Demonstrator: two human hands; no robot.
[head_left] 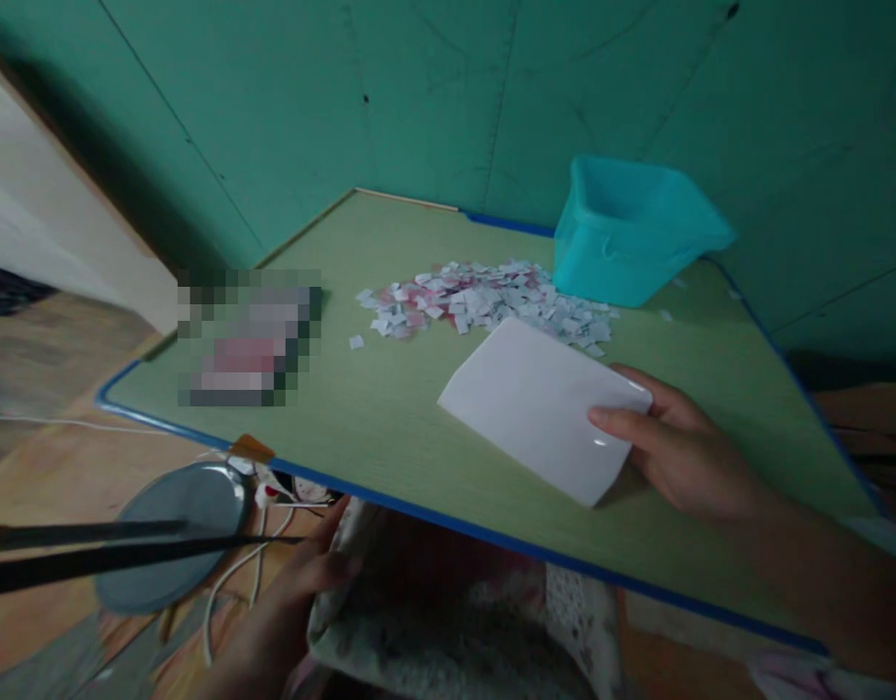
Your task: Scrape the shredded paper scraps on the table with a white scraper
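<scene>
White packet: flat, plain and glossy on the face turned to me; it is in my right hand [681, 442], over the near middle of the table [331, 418].
Right hand: gripping the white packet [542, 408] by its right end, thumb on top and fingers beneath.
Left hand: my left hand [302, 574] is low beyond the table's near edge, touching a pale patterned cloth [390, 622]; I cannot tell whether my fingers are closed on it.
Blurred panel: at the left of the table lies a dark-edged rectangular object [251, 345], its face blocked out in squares of grey and pink, so I can read nothing on it.
Paper bits: a heap of small white and pinkish scraps [484, 297] behind the packet; any print on them is too small for me to make out.
Wall marks: dark spots and faint curved lines on the green wall [419, 107], none of which I can read as letters.
Turquoise bin: an open-topped bin [608, 258] stands at the back right, scraps reaching its base; I see its inner wall, but its bottom is hidden.
Cloth hollow: dark and reddish inside, too dim to tell what it holds.
Floor: a round grey thing [171, 544] and white cords [219, 603] at my left.
Table edge: blue trim, with a brown patch [251, 448] near my left hand.
</scene>
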